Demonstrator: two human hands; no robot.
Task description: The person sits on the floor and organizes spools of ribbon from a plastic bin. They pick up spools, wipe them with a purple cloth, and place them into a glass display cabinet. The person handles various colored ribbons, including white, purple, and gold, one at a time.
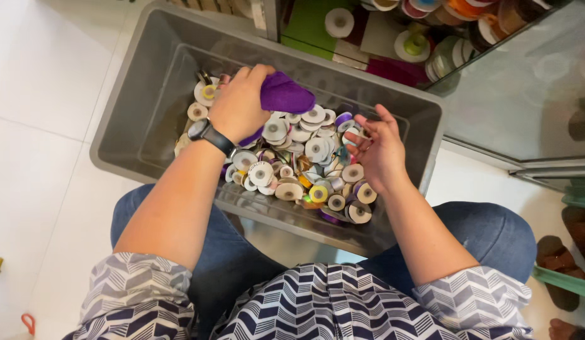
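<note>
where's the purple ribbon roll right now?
In the head view, the purple ribbon roll is in the left hand, held over the far left part of the grey bin, above the pile of small spools.

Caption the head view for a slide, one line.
Left hand lifts a purple ribbon roll from a grey bin of spools; right hand open.
</note>
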